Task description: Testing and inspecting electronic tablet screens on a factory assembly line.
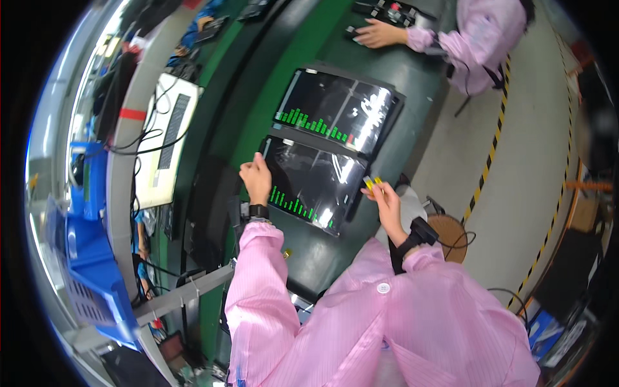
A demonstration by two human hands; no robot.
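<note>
Two black glossy display panels lie one beyond the other on the dark bench, both showing green bars. My left hand (256,179) is at the left edge of the nearer panel (316,177), its fingers curled together. Whether anything is between those fingers is hidden. Beside the right edge of the same panel, my right hand (389,205) pinches a small yellow piece (373,184) with a pale part. The farther panel (338,106) touches neither hand. White light reflections cover parts of both panels.
A co-worker in a pink smock (483,39) reaches over the bench at the far right, near small black parts. Blue bins (97,258) hang by a grey frame on the left. A white board (167,142) with cables stands there too. A round stool (449,235) is right of me.
</note>
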